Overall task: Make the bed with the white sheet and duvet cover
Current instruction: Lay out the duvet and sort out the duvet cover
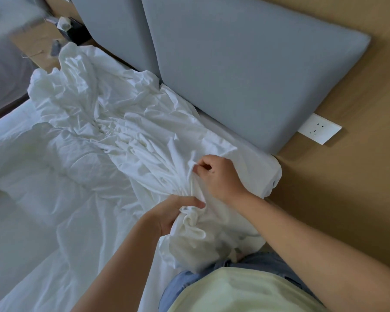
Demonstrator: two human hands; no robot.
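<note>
Here, at the head corner of the bed, the left hand grips a bunch of crumpled white fabric, which covers its fingers; the right hand pinches a fold. Sheet or duvet cover: unclear. The far nightstand is blurred.

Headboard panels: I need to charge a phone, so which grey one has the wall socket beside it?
The right-hand panel; the white socket adjoins its lower corner, unlike the left panel.
</note>
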